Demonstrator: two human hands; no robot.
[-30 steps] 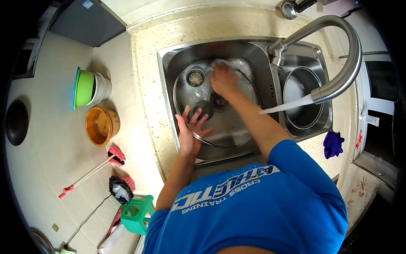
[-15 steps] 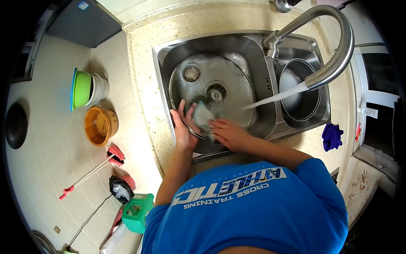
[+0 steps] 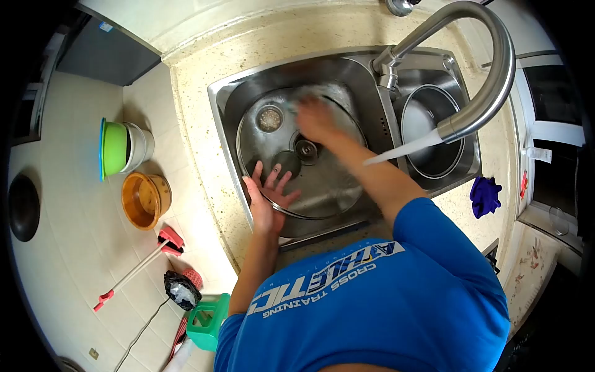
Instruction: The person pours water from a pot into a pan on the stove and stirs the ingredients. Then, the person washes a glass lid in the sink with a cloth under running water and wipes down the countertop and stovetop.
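Note:
A round, clear glass lid [image 3: 328, 186] with a metal rim is tilted inside the large sink basin; the drain shows through it. At its lower left edge, my left hand [image 3: 266, 195] grips the rim, thumb outside and fingers spread against the glass. My right hand [image 3: 317, 119] is at the lid's far side, smeared by motion. Under its fingers is a pale greenish cloth [image 3: 305, 94], mostly hidden and blurred. Water runs from the curved faucet [image 3: 505, 56] and meets my right forearm in this view.
The steel sink [image 3: 226, 105] has a smaller basin at right holding a metal pot [image 3: 427, 152]. A purple cloth [image 3: 485, 197] lies on the counter to the right. On the floor at left are an orange basin [image 3: 145, 199], a green basin [image 3: 115, 149] and a broom [image 3: 133, 270].
My right hand has swept with the cloth from the lid's near edge to its far side. My left hand still holds the rim. The view has shifted slightly.

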